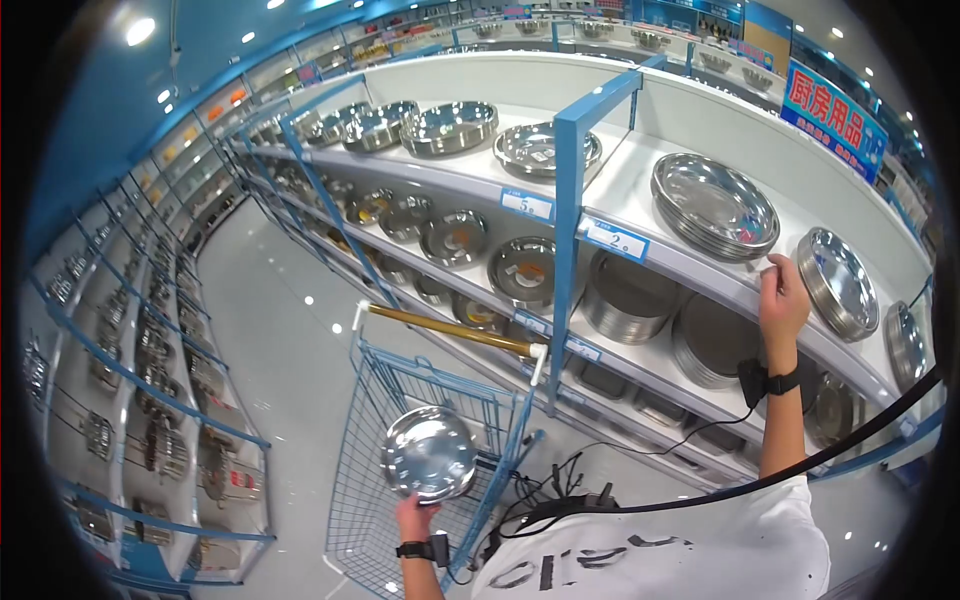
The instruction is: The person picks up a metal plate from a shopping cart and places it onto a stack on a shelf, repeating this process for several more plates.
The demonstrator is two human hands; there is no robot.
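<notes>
A round, shiny metal dish point(430, 452) is held over the cart by my left hand point(415, 518), whose fingers grip its near edge. My right hand point(784, 290) is raised at the top shelf, its fingers curled, just below the near rim of a stack of oval metal plates point(715, 205). Whether it touches the stack or holds anything is too small to tell. To the right of that hand stands another stack of metal dishes point(838, 283).
A blue wire shopping cart point(350, 450) with a gold handle point(450, 330) stands before me. Shelves of metal dishes, with a blue post point(568, 220) and price tags, run along the right. More shelves point(120, 400) line the left, beyond a grey aisle floor point(270, 310).
</notes>
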